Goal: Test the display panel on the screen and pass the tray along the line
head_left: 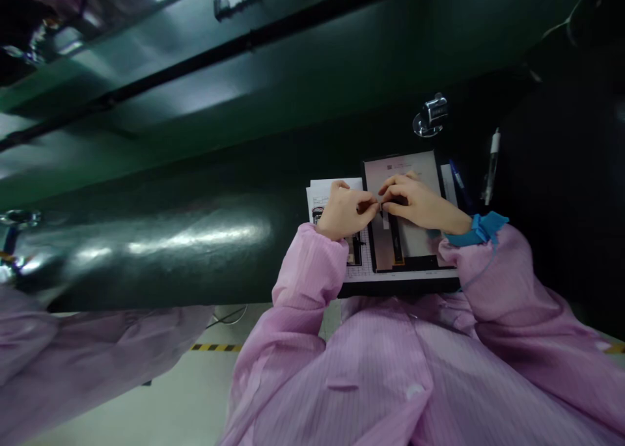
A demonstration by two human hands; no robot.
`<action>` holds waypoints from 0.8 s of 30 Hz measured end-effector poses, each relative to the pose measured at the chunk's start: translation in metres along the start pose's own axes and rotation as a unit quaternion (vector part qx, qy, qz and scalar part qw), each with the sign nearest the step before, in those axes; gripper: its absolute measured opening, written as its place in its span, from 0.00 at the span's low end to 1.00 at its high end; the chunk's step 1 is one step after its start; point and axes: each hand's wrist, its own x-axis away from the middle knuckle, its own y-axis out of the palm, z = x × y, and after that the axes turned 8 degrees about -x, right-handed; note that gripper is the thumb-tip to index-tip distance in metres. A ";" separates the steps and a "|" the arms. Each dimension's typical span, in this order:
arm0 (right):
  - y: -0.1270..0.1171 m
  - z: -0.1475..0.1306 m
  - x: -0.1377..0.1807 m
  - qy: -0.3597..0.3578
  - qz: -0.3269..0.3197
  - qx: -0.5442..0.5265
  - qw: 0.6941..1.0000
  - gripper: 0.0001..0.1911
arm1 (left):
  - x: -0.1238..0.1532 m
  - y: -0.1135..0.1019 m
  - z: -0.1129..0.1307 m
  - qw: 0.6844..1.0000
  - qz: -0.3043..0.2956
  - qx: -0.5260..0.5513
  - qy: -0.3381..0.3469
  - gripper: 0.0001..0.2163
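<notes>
A flat panel with a grey, shiny back and dark edges (418, 165) lies on printed paper sheets (359, 277). Over its left part, my left hand (347, 210) and my right hand (413, 202) meet, fingertips pinched close together. Whatever small piece they pinch is too small to name. Just below the fingertips, a short white strip (385, 221) and a dark ribbon-like strip (396, 237) run down the panel. Partly under my left hand, a small dark part with a circuit-like look (355, 250) rests on the paper.
Right of the panel lie a blue pen (458, 176) and a white-capped pen (492, 166). A tape dispenser-like object (433, 114) stands behind it. A dark green bench (195, 218) stretches left, where another person's pink sleeve (107, 348) shows. A blue wrist strap (478, 229) circles my right wrist.
</notes>
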 end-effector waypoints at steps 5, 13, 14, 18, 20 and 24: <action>-0.006 0.002 0.001 -0.001 -0.029 -0.017 0.999 0.11 | 0.001 -0.003 0.001 1.000 -0.014 0.011 0.004 0.12; -0.014 0.001 0.004 0.015 0.012 -0.145 0.989 0.14 | -0.001 0.000 -0.006 0.992 0.108 0.058 -0.029 0.10; -0.012 -0.001 0.006 0.029 0.042 -0.170 0.984 0.15 | -0.001 0.001 -0.007 0.982 0.176 0.060 -0.044 0.10; 0.002 -0.016 0.033 0.051 0.255 -0.149 0.954 0.13 | 0.005 -0.001 -0.003 0.862 0.478 0.083 -0.150 0.18; 0.010 -0.029 0.063 0.019 0.327 -0.088 0.941 0.12 | 0.013 -0.006 0.007 0.809 0.548 0.114 -0.181 0.20; 0.019 -0.056 0.148 -0.048 0.360 -0.047 0.930 0.13 | 0.033 -0.017 0.040 0.814 0.531 0.167 -0.165 0.18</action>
